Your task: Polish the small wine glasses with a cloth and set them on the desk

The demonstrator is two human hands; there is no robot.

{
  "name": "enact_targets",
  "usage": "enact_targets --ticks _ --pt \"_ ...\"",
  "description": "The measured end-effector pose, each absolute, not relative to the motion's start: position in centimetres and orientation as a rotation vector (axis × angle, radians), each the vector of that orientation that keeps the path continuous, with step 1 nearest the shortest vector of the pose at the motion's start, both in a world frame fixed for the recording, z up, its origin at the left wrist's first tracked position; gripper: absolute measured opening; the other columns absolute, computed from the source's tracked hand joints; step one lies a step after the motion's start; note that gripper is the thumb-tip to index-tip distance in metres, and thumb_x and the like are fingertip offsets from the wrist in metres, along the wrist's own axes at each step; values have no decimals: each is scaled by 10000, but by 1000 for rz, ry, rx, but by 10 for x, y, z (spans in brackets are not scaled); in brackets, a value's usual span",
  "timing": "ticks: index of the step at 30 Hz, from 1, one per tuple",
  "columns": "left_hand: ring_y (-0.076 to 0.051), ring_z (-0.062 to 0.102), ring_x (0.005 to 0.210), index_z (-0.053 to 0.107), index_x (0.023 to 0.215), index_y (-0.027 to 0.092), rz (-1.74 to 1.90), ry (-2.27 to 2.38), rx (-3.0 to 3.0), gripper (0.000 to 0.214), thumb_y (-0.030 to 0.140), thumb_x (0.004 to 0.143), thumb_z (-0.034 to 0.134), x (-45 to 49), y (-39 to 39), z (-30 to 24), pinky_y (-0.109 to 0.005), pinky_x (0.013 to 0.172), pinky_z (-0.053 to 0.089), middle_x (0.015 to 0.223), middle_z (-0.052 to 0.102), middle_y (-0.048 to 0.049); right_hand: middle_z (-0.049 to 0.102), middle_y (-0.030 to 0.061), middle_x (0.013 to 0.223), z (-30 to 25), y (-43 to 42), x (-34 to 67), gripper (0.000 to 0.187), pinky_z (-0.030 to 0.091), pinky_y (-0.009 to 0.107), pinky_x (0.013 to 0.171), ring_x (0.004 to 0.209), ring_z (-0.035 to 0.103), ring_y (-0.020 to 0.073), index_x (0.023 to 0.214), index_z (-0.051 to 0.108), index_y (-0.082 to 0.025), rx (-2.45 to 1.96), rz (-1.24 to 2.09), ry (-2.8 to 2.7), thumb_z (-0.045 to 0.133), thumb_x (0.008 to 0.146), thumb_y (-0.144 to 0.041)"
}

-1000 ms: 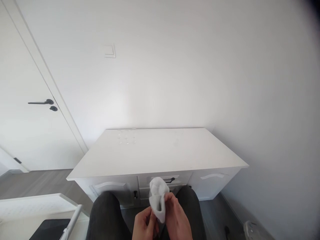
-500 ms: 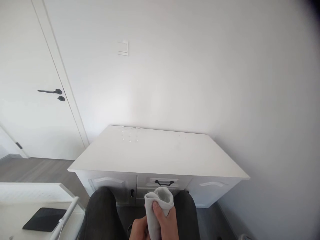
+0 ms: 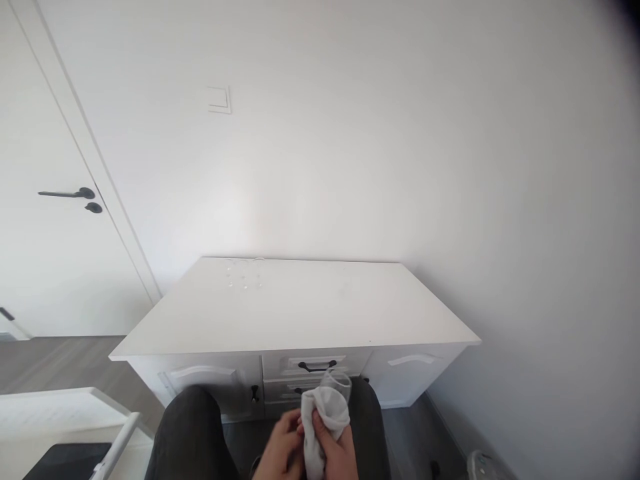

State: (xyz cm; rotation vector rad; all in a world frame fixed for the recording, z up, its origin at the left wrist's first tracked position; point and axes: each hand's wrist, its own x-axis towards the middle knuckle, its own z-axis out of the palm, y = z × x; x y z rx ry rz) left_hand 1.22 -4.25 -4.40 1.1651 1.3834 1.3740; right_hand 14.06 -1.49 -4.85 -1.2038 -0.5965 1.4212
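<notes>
1. At the far left, a white door [image 3: 55, 267] stands shut in its frame, with a dark handle [image 3: 65, 194] across it
2. Below it, a dark flat thing [image 3: 67, 461] lies just beside a white rail [image 3: 117, 448], partly cut off by the frame edge
3. A white cupboard [image 3: 300, 320] stretches across the middle, against the wall, and the left knee [image 3: 193, 433] is in front of it
4. On its top, near the back left, sit some small clear shapes [image 3: 244, 275], too faint to make out
5. The left hand [image 3: 281, 448] has its fingers bent beside the cloth; I cannot tell whether they pinch it
6. The white cloth [image 3: 311, 440] is between the hands, bunched around the lower part of a clear glass [image 3: 337, 380], whose rim shows above it
7. The right hand [image 3: 339, 457] grips the cloth, thumb pressed on its front, near the right knee [image 3: 370, 427]
8. At the lower right, a clear thing [image 3: 484, 464] is only partly in view
</notes>
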Motion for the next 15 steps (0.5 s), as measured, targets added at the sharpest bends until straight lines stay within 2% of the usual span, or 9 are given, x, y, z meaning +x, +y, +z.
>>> enact_targets --ticks 2,3,4,6,8,10,12,15 --pt "-362 627 1296 834 1103 254 1566 1463 1206 401 549 844 751 1 -40 -32 -489 1160 447 1348 725 -145 802 77 854 -54 -18 144 601 584 416 838 927 750 351 940 753 -214 -1204 1428 -634 972 554 -619" --pt "-353 606 1334 801 1195 271 1603 1458 1163 450 578 876 720 -4 -39 -25 -492 1176 431 1387 707 -133 804 86 896 -59 -22 141 611 576 424 875 971 744 360 943 759 -219 -1169 1477 -680 985 530 -608" --pt "-345 623 1318 760 1270 279 1585 1389 1100 507 607 887 703 -8 -38 -18 -486 1160 450 1378 714 -128 803 99 944 -64 -25 136 648 563 436 915 1012 737 367 958 765 -217 -1095 1566 -742 995 496 -608" --pt "-328 730 1124 696 1345 263 1436 1135 997 661 679 832 734 -10 -36 -6 -455 1020 557 1226 775 -136 786 115 976 -76 -31 117 733 537 470 963 1036 727 366 984 767 -212 -892 1777 -854 994 435 -640" --pt "-289 775 873 721 1267 223 1276 932 948 753 728 716 811 -7 -35 2 -392 829 613 1004 803 -122 756 92 926 -86 -32 98 697 525 479 982 1033 717 332 950 756 -237 -759 1896 -894 951 466 -699" --pt "-252 758 768 770 1066 192 1241 910 994 648 691 666 868 -3 -35 5 -341 741 609 871 786 -99 725 57 856 -90 -29 89 597 517 455 1005 1027 707 297 850 735 -270 -779 1900 -880 907 513 -732" --pt "-250 761 798 763 921 185 1356 1042 1057 496 607 694 888 -3 -36 8 -328 769 614 843 785 -92 723 48 819 -88 -23 97 576 521 458 1003 991 718 297 831 739 -269 -815 1904 -863 897 523 -729" --pt "-270 786 847 741 947 202 1604 1320 985 425 554 746 870 -13 -39 14 -337 807 637 889 812 -86 781 101 873 -78 -12 135 693 547 502 937 922 754 351 1013 790 -203 -876 1922 -867 910 538 -692"
